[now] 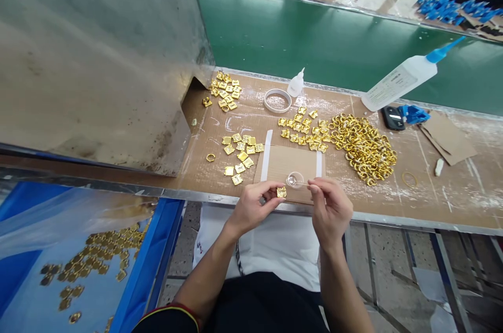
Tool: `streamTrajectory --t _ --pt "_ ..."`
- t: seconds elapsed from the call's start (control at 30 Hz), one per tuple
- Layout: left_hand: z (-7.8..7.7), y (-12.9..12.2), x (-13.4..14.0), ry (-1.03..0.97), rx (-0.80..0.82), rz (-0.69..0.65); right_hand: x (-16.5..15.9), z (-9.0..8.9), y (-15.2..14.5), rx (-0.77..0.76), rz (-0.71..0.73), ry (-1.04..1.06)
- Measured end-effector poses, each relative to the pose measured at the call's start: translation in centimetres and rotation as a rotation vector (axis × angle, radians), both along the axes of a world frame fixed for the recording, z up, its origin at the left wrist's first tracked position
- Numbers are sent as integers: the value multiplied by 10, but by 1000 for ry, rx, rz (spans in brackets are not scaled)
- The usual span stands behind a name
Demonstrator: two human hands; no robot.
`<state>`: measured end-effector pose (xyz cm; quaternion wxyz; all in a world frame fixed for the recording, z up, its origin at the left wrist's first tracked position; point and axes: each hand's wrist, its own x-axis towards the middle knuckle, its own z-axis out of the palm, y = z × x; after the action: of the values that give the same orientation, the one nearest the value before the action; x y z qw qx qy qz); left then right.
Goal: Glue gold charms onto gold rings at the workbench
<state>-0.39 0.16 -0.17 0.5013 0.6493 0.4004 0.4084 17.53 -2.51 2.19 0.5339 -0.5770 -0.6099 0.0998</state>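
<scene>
Between the thumb and fingers of my left hand [254, 207] is a small gold square-faced ring [281, 192], held over the table's near edge. My right hand [332, 208] pinches a thin stick [306, 184] whose far end reaches into a small clear dish [294, 179]. The dish lies on a cardboard pad [293, 159] with white tape strips at its sides. Left of the pad are several loose gold square pieces [240, 145]. Beyond it stand gold square-faced rings [301, 129], and a heap of gold ring bands [365, 150] lies to the right.
A large metal housing [98, 60] blocks the left. Behind the pad are a tape roll [277, 101] and a small dropper bottle [296, 84]. A large glue bottle [401, 81] leans at the right by a black device [393, 118]. Beyond runs a green belt [314, 29].
</scene>
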Motion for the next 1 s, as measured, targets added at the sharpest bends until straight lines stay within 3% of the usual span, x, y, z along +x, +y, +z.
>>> streamTrajectory --t 0.27,0.63,1.0 --pt "0 -1 -1 -35 -30 15 5 -18 16 -9 -3 -154" --pt "1 0 -2 -7 -39 2 3 -8 10 -18 30 -233" --pt "2 1 -1 11 -41 -3 6 -15 8 -189 -54 307"
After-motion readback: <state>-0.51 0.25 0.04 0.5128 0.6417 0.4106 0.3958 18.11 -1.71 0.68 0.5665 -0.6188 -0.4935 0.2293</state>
